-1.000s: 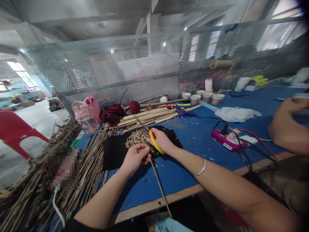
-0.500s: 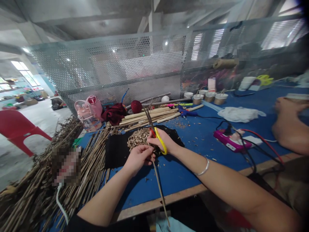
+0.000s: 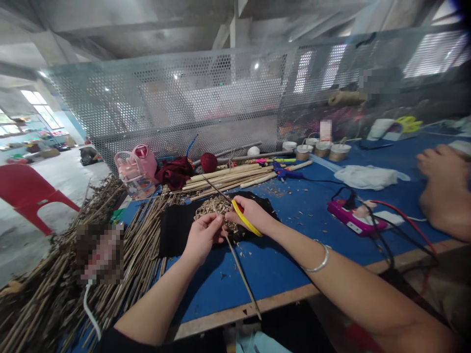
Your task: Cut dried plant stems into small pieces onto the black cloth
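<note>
Two hands | left [image 3: 201, 237] pinches stick [image 3: 241, 270] | right [image 3: 250, 214] grips scissors [image 3: 246, 221]

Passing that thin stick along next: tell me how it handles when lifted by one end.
The thin stick is long and slender, so probably light and whippy. It looks round, so it may roll on the blue table. Dry-looking, it could snap if bent.

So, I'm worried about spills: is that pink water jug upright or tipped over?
Upright: the pink jug stands on its base, lid uppermost, beside the dark red cloth.
</note>
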The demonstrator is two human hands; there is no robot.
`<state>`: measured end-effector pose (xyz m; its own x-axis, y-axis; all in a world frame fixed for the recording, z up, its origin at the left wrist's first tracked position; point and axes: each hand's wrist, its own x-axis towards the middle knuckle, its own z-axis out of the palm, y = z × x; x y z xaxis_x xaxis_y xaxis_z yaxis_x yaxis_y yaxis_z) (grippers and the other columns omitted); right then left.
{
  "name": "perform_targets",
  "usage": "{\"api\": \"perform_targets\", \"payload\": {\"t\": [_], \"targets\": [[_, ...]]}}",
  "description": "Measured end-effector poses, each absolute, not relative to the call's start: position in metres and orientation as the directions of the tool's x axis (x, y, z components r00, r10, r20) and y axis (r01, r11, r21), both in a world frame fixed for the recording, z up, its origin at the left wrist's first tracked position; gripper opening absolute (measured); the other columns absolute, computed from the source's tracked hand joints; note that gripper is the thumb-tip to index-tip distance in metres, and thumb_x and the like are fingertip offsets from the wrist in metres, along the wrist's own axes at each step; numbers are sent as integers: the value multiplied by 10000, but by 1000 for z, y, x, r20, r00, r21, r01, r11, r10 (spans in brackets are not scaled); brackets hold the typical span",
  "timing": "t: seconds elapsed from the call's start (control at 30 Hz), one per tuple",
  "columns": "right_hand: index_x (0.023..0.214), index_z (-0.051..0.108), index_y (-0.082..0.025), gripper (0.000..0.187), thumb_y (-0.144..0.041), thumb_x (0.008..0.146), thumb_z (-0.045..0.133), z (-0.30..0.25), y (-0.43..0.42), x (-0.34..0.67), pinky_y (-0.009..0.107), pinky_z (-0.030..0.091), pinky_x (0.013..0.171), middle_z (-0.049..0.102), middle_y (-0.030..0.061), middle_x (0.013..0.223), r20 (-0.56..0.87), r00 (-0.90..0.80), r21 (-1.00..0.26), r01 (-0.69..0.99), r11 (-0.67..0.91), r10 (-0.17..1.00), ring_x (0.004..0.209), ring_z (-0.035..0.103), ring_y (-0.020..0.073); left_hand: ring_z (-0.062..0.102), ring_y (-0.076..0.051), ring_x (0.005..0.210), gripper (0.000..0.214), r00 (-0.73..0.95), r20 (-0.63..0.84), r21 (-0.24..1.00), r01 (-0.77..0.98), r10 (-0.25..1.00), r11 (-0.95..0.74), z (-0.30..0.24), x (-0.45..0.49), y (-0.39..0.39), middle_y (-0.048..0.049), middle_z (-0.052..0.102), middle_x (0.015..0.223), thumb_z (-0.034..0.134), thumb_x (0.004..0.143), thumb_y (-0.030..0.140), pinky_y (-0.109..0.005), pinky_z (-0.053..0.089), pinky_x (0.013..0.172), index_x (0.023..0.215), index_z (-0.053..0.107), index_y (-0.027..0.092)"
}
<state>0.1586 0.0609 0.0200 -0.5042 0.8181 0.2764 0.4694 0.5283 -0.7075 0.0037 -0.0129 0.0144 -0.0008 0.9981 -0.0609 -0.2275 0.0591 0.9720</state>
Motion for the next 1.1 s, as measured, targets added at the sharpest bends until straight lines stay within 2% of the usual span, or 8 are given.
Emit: {"api": "perform_targets", "payload": {"t": [0.2, 0.33, 0.57, 0.8, 1.0, 1.1], "targets": [[797, 453, -188, 441, -606, 687, 538, 34, 58, 171, 218, 327, 541, 494, -14, 723, 135, -591, -537, 631, 560, 795, 612, 431, 114, 536, -68, 491, 299, -40, -23, 975, -221, 999, 14, 14, 2, -12, 0, 584, 626, 643, 683, 397, -151, 408, 417, 802, 570, 133], [871, 483, -175, 515, -650, 676, 519, 36, 56, 174, 247, 364, 599, 520, 39, 824, 87, -629, -465, 660, 590, 773, 686, 478, 150, 527, -71, 487, 290, -56, 15, 983, -182, 998, -25, 14, 1, -12, 1, 583, 612, 627, 698, 404, -154, 407, 414, 784, 561, 135], [926, 504, -167, 598, -689, 634, 528, 31, 49, 169, 294, 388, 700, 525, 81, 900, 169, -641, -439, 631, 640, 749, 819, 503, 202, 490, -67, 452, 295, -69, 52, 990, -130, 996, -61, 13, 4, -13, 14, 559, 575, 616, 702, 417, -166, 408, 398, 755, 564, 131], [944, 517, -164, 630, -673, 581, 592, 27, 48, 165, 312, 385, 722, 526, 101, 940, 154, -592, -438, 676, 592, 791, 875, 503, 231, 453, -53, 429, 307, -74, 60, 988, -137, 995, -69, 13, 5, -13, 19, 554, 580, 618, 697, 423, -168, 403, 393, 773, 579, 128], [923, 508, -180, 623, -710, 597, 542, 26, 46, 162, 289, 380, 690, 551, 98, 952, 177, -597, -437, 665, 606, 783, 866, 525, 223, 448, -50, 438, 328, -58, 23, 989, -147, 998, -31, 11, 6, -12, 15, 550, 589, 629, 684, 430, -162, 399, 393, 789, 584, 122], [942, 494, -180, 624, -712, 618, 519, 25, 45, 161, 267, 372, 612, 588, 88, 904, 128, -590, -431, 691, 580, 797, 775, 560, 208, 428, -43, 431, 322, -45, 26, 987, -160, 999, -33, 9, 6, -12, 22, 531, 575, 620, 689, 434, -152, 385, 386, 774, 592, 124]]}}
